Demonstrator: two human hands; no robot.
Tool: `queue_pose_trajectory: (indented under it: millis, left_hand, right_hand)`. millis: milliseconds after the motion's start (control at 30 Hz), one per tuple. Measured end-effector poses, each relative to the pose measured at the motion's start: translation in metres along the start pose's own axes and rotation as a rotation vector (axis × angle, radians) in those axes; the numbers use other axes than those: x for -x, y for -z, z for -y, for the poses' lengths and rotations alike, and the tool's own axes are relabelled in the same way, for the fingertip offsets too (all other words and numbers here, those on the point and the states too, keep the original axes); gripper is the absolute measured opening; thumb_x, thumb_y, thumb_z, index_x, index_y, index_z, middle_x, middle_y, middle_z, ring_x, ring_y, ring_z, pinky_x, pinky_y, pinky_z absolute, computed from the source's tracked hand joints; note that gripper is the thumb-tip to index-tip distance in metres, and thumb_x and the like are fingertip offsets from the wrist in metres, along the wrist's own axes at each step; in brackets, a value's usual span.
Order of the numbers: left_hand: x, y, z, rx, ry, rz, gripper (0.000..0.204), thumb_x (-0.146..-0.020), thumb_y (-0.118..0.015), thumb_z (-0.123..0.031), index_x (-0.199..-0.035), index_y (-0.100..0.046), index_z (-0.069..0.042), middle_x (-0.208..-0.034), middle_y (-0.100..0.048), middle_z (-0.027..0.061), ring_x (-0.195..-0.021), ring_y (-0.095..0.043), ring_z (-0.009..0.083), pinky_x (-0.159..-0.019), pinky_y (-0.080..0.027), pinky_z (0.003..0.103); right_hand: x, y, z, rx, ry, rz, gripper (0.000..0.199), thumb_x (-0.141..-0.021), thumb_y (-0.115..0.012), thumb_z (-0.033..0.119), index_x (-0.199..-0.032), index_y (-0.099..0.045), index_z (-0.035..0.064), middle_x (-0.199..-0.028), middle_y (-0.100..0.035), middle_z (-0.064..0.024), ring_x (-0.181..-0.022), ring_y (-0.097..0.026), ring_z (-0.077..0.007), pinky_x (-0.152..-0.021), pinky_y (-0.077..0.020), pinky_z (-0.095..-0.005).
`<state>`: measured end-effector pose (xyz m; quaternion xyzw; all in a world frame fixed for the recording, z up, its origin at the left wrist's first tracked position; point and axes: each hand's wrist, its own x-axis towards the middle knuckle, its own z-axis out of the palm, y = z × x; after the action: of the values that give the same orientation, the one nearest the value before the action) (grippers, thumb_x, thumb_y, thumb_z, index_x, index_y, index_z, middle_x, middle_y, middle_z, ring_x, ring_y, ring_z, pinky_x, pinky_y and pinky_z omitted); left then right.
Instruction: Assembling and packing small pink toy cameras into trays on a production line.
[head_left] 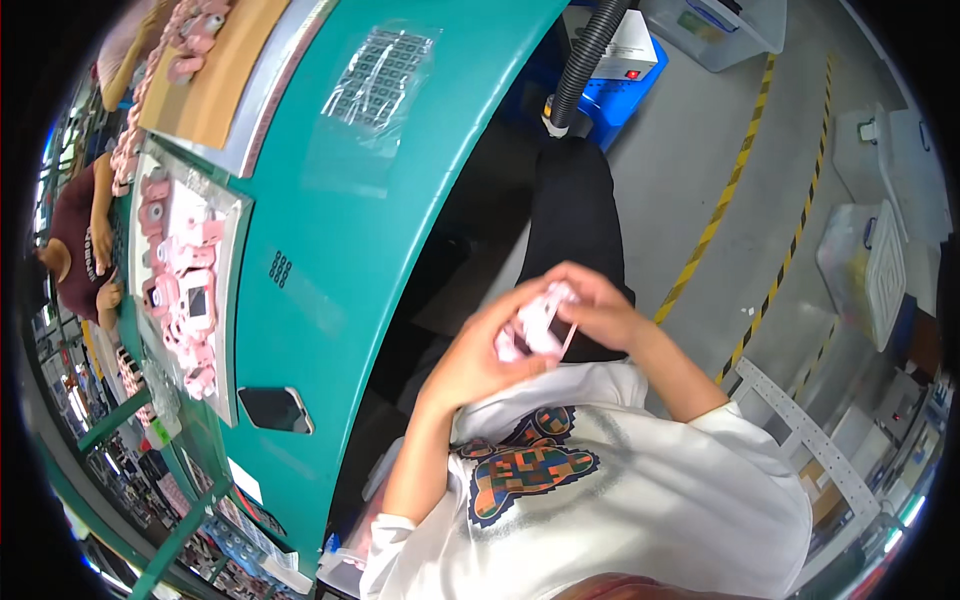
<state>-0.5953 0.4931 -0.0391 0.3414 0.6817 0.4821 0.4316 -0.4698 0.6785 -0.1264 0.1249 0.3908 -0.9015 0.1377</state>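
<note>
Small pink device (540,325), likely light, rigid plastic with a fragile dark screen face; best gripped by its edges. Held above the lap, away from the green workbench (350,200), between left hand (478,352) and right hand (598,308), both closed together around it.

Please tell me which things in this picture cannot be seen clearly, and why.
- Pink device, head view: mostly covered by the left hand and right hand.
- Tray of pink parts: too small and bent by the fisheye.
- Clear bag: contents too small.
</note>
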Motion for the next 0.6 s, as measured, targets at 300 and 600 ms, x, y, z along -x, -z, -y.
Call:
queue_pose_trajectory:
  millis: [300, 600]
  left_hand:
    - [-0.143, 0.012, 0.098, 0.561, 0.259, -0.417, 0.050, -0.083, -0.059, 0.000, -0.130, -0.045, 0.000, -0.103, -0.061, 0.0136, -0.075, -0.061, 0.0188, -0.075, -0.051, 0.029]
    - [-0.212, 0.020, 0.143, 0.272, 0.295, -0.469, 0.041, -0.084, -0.063, -0.006, -0.122, -0.048, 0.000, -0.098, -0.060, 0.0106, -0.084, -0.063, 0.0186, -0.076, -0.050, 0.028]
  right_hand:
    - [-0.071, 0.120, 0.054, 0.042, 0.322, -0.747, 0.029, -0.098, -0.065, 0.010, -0.124, -0.054, 0.0012, -0.106, -0.064, -0.0110, -0.080, -0.062, -0.0130, -0.071, -0.0522, -0.0251]
    - [-0.119, 0.127, 0.047, 0.086, 0.321, -0.773, 0.037, -0.097, -0.068, 0.012, -0.129, -0.055, -0.0030, -0.105, -0.066, -0.0127, -0.080, -0.063, -0.0136, -0.072, -0.0518, -0.0233]
